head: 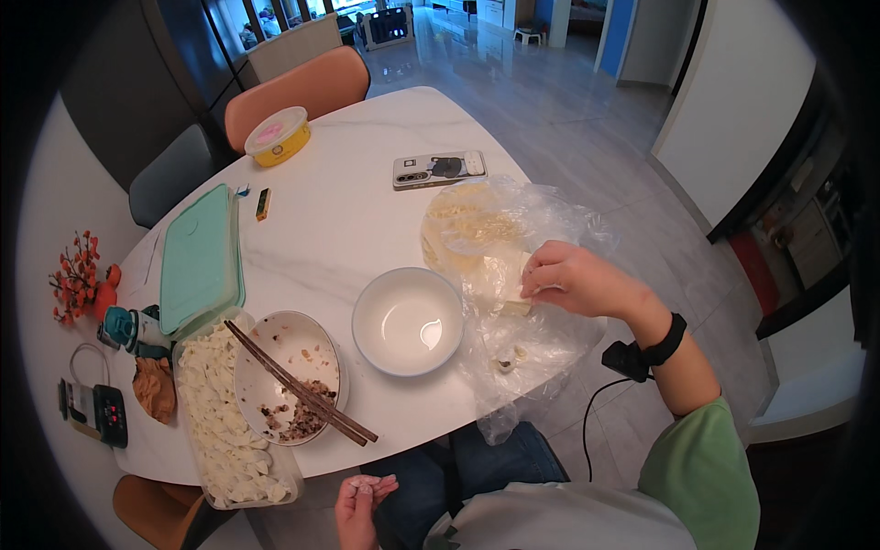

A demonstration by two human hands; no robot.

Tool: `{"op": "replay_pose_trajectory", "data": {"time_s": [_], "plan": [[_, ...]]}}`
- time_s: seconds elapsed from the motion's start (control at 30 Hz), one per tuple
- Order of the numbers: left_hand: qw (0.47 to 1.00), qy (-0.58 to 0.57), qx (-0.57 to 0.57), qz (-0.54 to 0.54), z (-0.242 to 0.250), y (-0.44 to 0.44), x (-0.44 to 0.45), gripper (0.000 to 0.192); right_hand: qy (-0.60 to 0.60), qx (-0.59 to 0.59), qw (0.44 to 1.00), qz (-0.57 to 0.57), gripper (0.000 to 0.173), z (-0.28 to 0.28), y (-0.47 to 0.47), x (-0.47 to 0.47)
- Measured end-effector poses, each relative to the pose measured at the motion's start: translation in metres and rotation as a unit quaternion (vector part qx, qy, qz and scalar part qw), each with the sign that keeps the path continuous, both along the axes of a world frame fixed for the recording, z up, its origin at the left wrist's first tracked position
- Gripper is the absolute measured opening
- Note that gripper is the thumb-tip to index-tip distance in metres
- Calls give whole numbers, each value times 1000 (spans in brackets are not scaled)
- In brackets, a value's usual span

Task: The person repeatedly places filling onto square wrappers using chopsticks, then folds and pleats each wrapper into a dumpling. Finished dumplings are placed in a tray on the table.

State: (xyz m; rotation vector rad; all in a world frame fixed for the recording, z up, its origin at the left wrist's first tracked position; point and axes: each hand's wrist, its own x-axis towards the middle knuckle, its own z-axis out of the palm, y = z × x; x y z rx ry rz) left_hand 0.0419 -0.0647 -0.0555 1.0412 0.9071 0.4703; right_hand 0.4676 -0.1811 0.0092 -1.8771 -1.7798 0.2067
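My right hand [560, 280] pinches the edge of a pale dough wrapper [505, 271] at the stack lying on a clear plastic bag [481, 330]. My left hand [361, 505] hangs over my lap by the table's front edge. Its fingers are curled, floury at the tips, and whether anything is between them is unclear. A bowl with clear liquid [407, 322] stands left of the wrappers. Further left, a bowl of minced filling [285, 344] carries wooden chopsticks [302, 385] across its rim. Beside it, a clear plastic container [295, 485] is filled with folded dumplings [220, 419].
A teal lid [199, 258] lies behind the container. Bagged noodles [467, 223], a phone [440, 170] and a yellow tub [278, 137] are further back. A bottle [130, 326], brown crumpled paper [154, 388] and a device with a lit display [103, 412] stand left.
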Motion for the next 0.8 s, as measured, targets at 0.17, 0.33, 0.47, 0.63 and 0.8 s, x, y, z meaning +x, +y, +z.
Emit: {"op": "replay_pose_trajectory", "data": {"time_s": [0.17, 0.33, 0.47, 0.63, 0.8], "plan": [[1000, 5, -3, -11, -7, 0, 0, 24, -3, 8, 1000, 14, 7, 3, 1, 2], [1000, -1, -7, -9, -10, -2, -1, 25, 3, -22, 1000, -3, 6, 6, 2, 4], [1000, 1, -11, -7, -11, -3, -2, 25, -13, -45, 999, -8, 5, 6, 3, 3], [1000, -15, -8, -3, -12, 0, -5, 25, 69, -7, 995, -74, 6, -2, 6, 3], [998, -14, 28, -55, 5, 9, -7, 26, 348, 121, 915, -163, 11, -4, 7, 3]]}}
